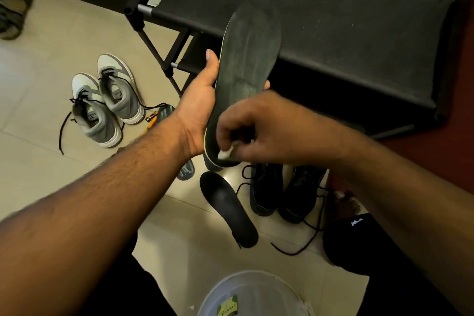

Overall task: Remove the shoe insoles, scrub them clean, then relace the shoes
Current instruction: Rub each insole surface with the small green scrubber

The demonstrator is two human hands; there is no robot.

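Grey shoes [102,102] sit unlaced on the floor. The left hand [198,108] cradles the insole [246,72], fingers wrapped round its edge; the right hand [256,128] pinches a white wipe [225,154] against its heel. Scrubbing seems underway; next, probably work toward the toe.

the held insole [247,69] stood at the centre of the view, toe toward twelve o'clock, with the left hand [198,108] against its nine o'clock edge and the right hand [259,128] over its heel end, pressing a small wad [225,154] there. at nine o'clock a pair of sneakers [107,100] sat side by side on the floor [46,64], and the rack [307,33] spanned twelve to two o'clock behind the insole. toward six o'clock a second insole [228,209] lay on the floor, the pair of laced shoes [284,190] just at its three o'clock side, and a bucket [256,295] sat at the bottom edge.
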